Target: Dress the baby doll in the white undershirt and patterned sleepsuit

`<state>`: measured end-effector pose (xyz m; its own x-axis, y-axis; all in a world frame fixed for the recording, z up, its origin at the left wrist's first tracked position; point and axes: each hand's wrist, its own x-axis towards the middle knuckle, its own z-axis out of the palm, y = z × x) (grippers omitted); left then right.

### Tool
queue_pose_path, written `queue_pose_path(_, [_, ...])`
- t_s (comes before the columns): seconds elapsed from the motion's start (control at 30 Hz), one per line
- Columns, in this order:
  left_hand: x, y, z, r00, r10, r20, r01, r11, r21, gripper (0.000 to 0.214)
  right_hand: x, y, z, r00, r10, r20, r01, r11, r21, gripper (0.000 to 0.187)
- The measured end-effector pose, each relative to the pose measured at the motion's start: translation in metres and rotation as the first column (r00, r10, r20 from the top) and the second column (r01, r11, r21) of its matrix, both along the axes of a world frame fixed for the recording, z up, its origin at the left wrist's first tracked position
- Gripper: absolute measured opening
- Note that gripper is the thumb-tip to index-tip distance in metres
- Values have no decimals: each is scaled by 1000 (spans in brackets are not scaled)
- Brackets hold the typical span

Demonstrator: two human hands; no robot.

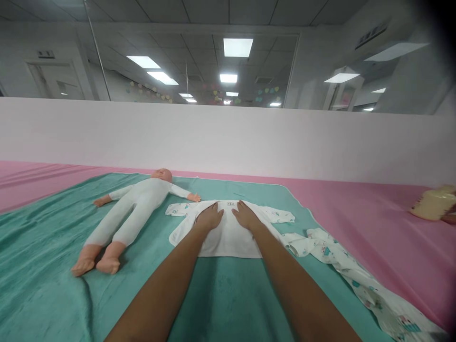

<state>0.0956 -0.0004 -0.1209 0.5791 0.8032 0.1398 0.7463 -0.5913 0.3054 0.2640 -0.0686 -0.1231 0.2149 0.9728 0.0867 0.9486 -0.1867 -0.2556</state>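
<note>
A white baby shirt (230, 237) with patterned sleeves lies spread on a green blanket (221, 294). My left hand (210, 217) rests flat on its upper left part, fingers stretched toward the collar. Mirroring it, my right hand (246, 216) lies on the upper right part, also with fingers extended. Between the two hands a small printed label shows at the neck. To the left, a baby doll (142, 199) in a white body suit lies on its back, one arm reaching close to the shirt's left sleeve.
Patterned white baby clothing (342, 261) lies crumpled along the blanket's right side. A pink sheet (374, 223) extends beneath the blanket. At the far right edge sits a yellowish object (432, 203), partly cut off. A white low wall (228, 142) with glass above stands behind.
</note>
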Motion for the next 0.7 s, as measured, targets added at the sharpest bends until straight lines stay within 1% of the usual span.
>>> queue_pose_path(0.17, [-5, -4, 4, 1000, 19, -2, -19, 999, -26, 62, 6, -18, 8, 999, 29, 15, -29, 1000, 5, 61])
queue_pose_path(0.27, [-6, -5, 4, 1000, 17, 19, -17, 1000, -1, 61, 10, -26, 9, 999, 40, 14, -41, 999, 17, 59])
queue_pose_path(0.37, [-7, -6, 4, 999, 9, 45, -11, 999, 52, 61, 11, -28, 8, 998, 58, 33, -61, 994, 86, 60])
queue_pose_path(0.47, [-7, -12, 6, 999, 12, 29, -15, 996, 86, 60, 11, -25, 4, 997, 48, 63, -58, 983, 175, 61])
queue_pose_path(0.53, [-5, -21, 8, 1000, 29, -6, -28, 995, 97, 59, 11, -22, 2, 997, 32, 73, -45, 983, 179, 61])
queue_pose_path(0.63, [3, -44, 8, 995, 60, -73, -50, 989, 136, 57, 12, -18, 1, 993, 61, 99, -72, 991, 109, 59])
queue_pose_path(0.7, [11, -60, 5, 992, 60, -114, -44, 990, 136, 58, 12, -17, 1, 990, 94, 105, -101, 993, 67, 56])
